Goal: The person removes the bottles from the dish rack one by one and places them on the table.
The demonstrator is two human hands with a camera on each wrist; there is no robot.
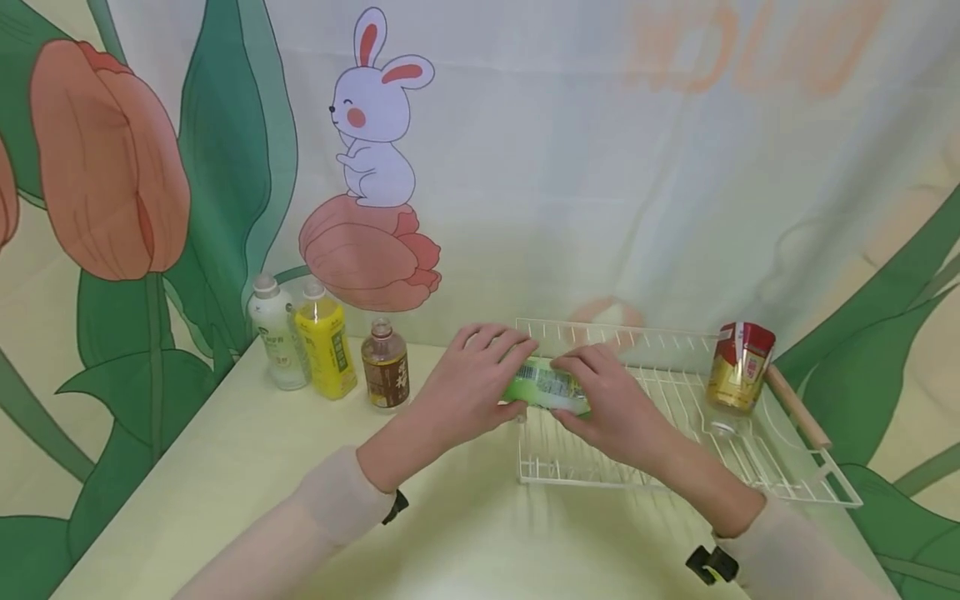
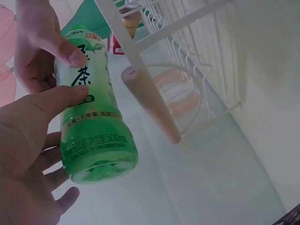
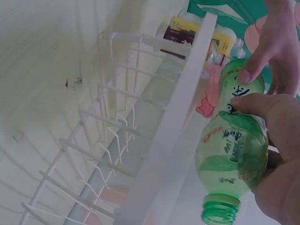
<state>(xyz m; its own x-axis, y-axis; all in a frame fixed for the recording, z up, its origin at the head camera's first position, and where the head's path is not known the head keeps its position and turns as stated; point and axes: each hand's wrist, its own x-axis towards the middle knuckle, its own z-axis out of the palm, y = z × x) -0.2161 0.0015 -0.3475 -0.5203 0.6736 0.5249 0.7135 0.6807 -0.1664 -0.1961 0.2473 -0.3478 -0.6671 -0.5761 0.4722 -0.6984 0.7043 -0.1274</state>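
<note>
A green tea bottle (image 1: 547, 385) lies sideways between both hands, over the left part of a white wire rack (image 1: 600, 481). My left hand (image 1: 468, 383) grips the bottle's base end, thumb on the near side and fingers across the top. The right hand (image 1: 618, 408) holds it toward the neck end, its thumb on the label. In the left wrist view the bottle's clear green base (image 2: 103, 168) faces the camera. A threaded green neck (image 3: 220, 211) shows in the right wrist view.
A bottle with a red and gold label (image 1: 738, 371) stands upside down in the rack's right end, beside a wooden handle (image 1: 798, 408). At the table's back left stand a white bottle (image 1: 281, 337), a yellow-labelled bottle (image 1: 326, 346) and a brown-labelled bottle (image 1: 386, 371). A printed curtain hangs behind.
</note>
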